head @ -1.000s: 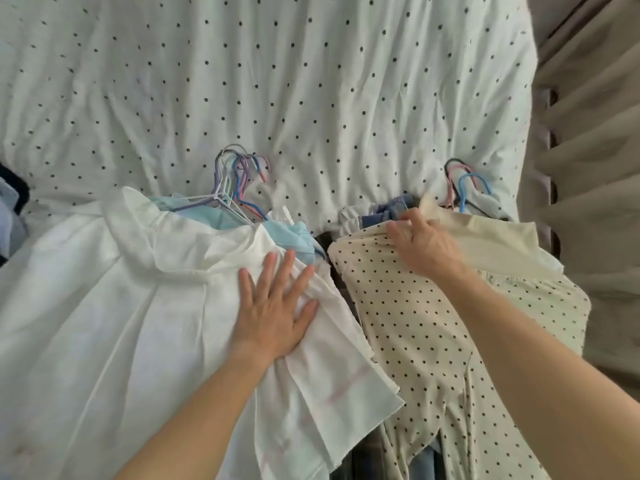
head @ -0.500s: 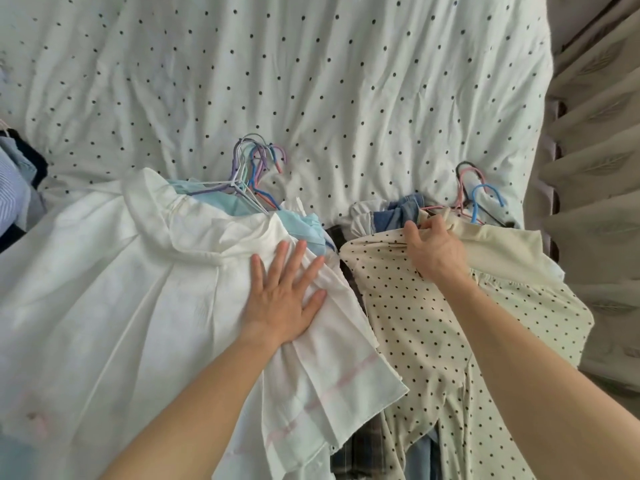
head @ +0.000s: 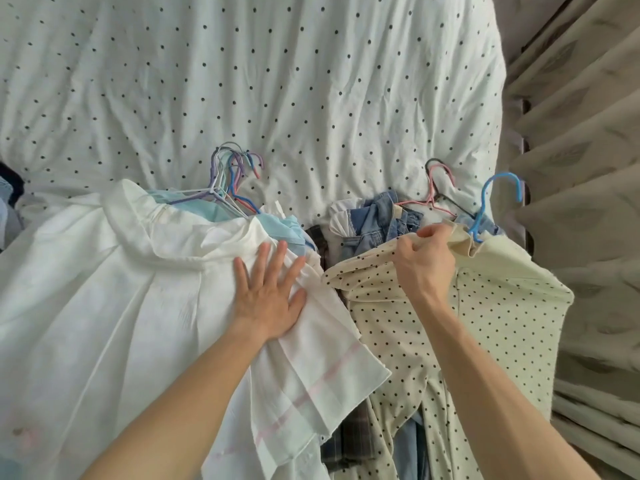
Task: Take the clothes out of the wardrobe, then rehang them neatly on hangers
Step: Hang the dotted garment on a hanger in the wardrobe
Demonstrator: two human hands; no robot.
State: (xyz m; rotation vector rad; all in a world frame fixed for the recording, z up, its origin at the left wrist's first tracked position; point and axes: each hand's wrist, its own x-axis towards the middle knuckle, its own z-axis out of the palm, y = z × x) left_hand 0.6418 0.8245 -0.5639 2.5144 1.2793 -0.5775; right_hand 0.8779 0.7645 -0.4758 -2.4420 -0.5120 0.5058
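Dotted bedspread lies open beyond the hanger hooks (curtain walls the right).

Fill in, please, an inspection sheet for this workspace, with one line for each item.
Surface: dotted white bed cover, wrinkled.
Job's things: white garment and dotted cream garment on top of piles; hanger bundle; blue hanger.
Clutter: denim; dark clothes at left edge.
Grips: left hand flat on white garment; right hand grips dotted cream garment's top edge.
Cables: nothing seen.
Surroundings: beige curtain at right.
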